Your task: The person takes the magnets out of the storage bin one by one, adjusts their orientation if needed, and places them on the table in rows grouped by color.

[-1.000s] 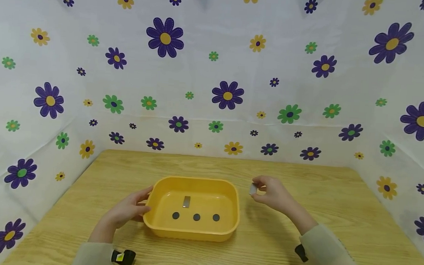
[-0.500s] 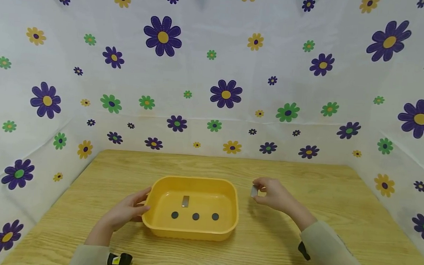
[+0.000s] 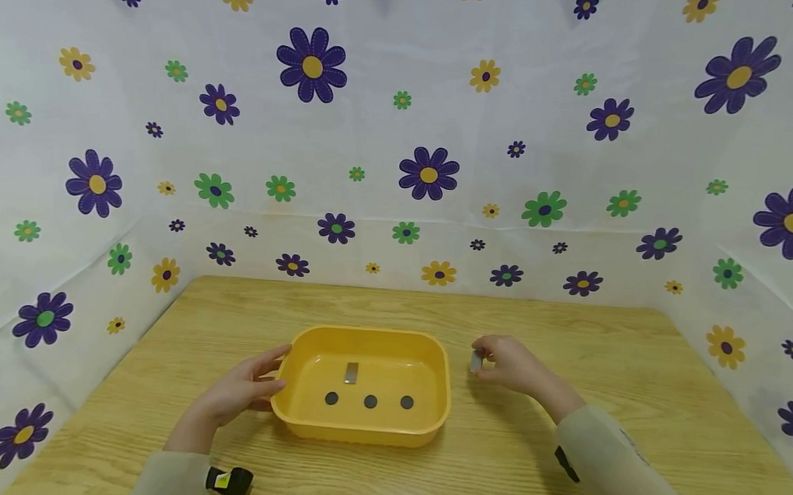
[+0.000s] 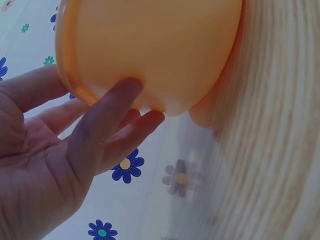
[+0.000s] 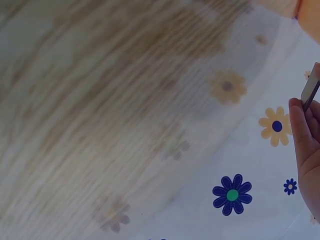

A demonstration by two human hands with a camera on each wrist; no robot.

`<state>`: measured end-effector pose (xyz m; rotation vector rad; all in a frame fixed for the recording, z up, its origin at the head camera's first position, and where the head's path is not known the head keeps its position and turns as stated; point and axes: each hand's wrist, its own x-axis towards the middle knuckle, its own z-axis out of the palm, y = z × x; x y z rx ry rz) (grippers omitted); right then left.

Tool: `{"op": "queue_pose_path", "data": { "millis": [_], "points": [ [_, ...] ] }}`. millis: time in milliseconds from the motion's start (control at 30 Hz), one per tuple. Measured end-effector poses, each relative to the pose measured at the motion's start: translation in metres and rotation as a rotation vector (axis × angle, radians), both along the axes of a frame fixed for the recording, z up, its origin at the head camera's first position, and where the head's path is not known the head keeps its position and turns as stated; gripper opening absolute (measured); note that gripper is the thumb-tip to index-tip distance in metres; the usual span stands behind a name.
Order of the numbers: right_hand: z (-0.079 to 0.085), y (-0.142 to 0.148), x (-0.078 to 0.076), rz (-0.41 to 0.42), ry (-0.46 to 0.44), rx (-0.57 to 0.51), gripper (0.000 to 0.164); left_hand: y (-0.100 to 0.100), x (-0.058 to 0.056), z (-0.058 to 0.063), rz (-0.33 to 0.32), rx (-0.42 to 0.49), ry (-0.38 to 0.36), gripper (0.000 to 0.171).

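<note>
A yellow plastic basin (image 3: 358,436) sits on the wooden table. Inside it lie several pieces: three dark round discs, one of them the middle disc (image 3: 370,402), and a flat grey rectangular piece (image 3: 351,373). My left hand (image 3: 241,393) rests against the basin's left side. In the left wrist view its thumb (image 4: 112,115) touches the outer wall and the fingers are spread at the rim. Right of the basin, my right hand (image 3: 515,368) pinches a small thin grey rectangular block (image 3: 477,361) between thumb and fingers. The right wrist view shows that block (image 5: 311,90) at its edge.
The wooden table (image 3: 568,334) extends around the basin on all sides. A white cloth with printed flowers (image 3: 428,174) stands behind it and along both sides. Each wrist wears a black device, such as the left wrist camera (image 3: 230,483).
My right hand has sunk slightly toward the table with the grey block, still beside the basin. The left hand and basin keep their place; the head view shifts a little.
</note>
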<state>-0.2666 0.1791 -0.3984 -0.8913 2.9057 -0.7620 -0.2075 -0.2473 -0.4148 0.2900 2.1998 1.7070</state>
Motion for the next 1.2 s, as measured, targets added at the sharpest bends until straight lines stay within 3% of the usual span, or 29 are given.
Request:
{"op": "queue_pose_path", "data": {
  "millis": [333, 633, 1000, 1200],
  "points": [
    [-0.008, -0.008, -0.008, 0.000, -0.032, 0.086, 0.033, -0.001, 0.001, -0.001, -0.012, 0.013, -0.003, 0.067],
    [-0.010, -0.011, -0.012, 0.046, -0.001, 0.158, 0.031, -0.002, 0.000, -0.001, 0.007, 0.006, -0.027, 0.068],
    [-0.016, -0.005, -0.015, 0.073, 0.009, 0.194, 0.015, 0.000, 0.000, 0.002, -0.019, 0.014, -0.017, 0.065],
    [-0.020, -0.002, -0.018, 0.055, -0.003, 0.203, 0.019, -0.001, 0.001, 0.002, -0.012, 0.014, -0.015, 0.067]
  ]
}}
